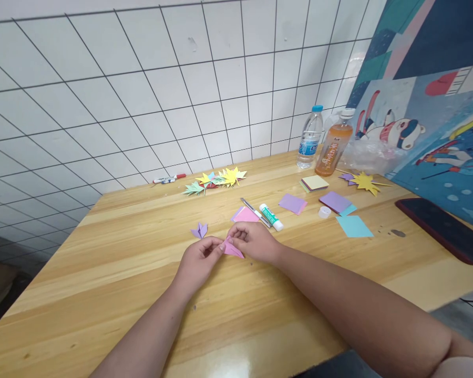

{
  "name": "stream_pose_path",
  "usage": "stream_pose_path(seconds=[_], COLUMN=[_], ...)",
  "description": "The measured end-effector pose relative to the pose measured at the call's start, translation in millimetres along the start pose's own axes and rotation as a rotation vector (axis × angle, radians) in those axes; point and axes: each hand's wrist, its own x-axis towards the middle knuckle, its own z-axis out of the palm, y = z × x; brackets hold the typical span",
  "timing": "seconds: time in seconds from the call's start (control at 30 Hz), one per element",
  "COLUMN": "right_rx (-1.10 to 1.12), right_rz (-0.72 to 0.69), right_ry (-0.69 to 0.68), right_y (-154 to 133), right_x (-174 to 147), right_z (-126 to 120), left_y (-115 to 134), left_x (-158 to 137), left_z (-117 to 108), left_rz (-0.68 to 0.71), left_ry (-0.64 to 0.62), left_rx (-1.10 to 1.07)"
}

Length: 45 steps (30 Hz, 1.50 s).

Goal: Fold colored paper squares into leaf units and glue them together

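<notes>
A small folded pink paper [234, 250] is pinched between my two hands, low over the wooden table [142, 294]. My left hand [200, 262] grips its left edge between thumb and fingers. From the upper right, my right hand [254, 240] holds the same piece, its fingers covering the top part. Just beyond my left hand lies a folded purple paper piece [199, 230]. Behind my right hand are pink paper sheets [245, 214], a utility knife [256, 212] and a glue stick [271, 217].
Farther back lie folded paper leaf shapes [220, 180] and markers [169, 179]. Rightward are purple sheets [292, 203], a blue sheet [355, 226], a note stack [314, 183], a white cap [324, 212], a phone [445, 228], a water bottle [309, 139] and an orange drink bottle [334, 144].
</notes>
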Motion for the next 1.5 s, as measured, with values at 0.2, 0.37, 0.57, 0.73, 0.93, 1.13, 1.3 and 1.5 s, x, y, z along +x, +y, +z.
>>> stream_pose_path(seconds=[0.2, 0.37, 0.57, 0.73, 0.93, 1.13, 1.3, 1.5], right_rx=[-0.002, -0.039, 0.026, 0.163, 0.079, -0.055, -0.066, -0.020], right_rz=[-0.013, -0.037, -0.042, 0.012, -0.005, -0.066, -0.056, -0.026], right_ry=[-0.011, -0.015, -0.044, -0.043, 0.007, -0.032, -0.056, -0.091], right_y=[-2, -7, -8, -3, -7, -10, -7, -6], right_x=[0, -1, -2, -1, -2, -4, -4, -5], right_z=[0, -2, -1, 0, -4, -4, -3, -2], left_y=[1, 5, 1, -2, -5, -4, -3, -5], left_x=[-1, -2, 0, 2, 4, 5, 4, 4], left_z=[0, -1, -3, -4, -5, -7, -7, -5], left_rz=[0.007, -0.001, -0.015, -0.028, -0.060, -0.069, -0.065, -0.034], left_ry=[-0.031, -0.024, -0.023, 0.008, 0.072, 0.081, 0.084, 0.044], left_rx=[0.026, -0.002, -0.062, -0.156, -0.216, -0.234, -0.207, -0.203])
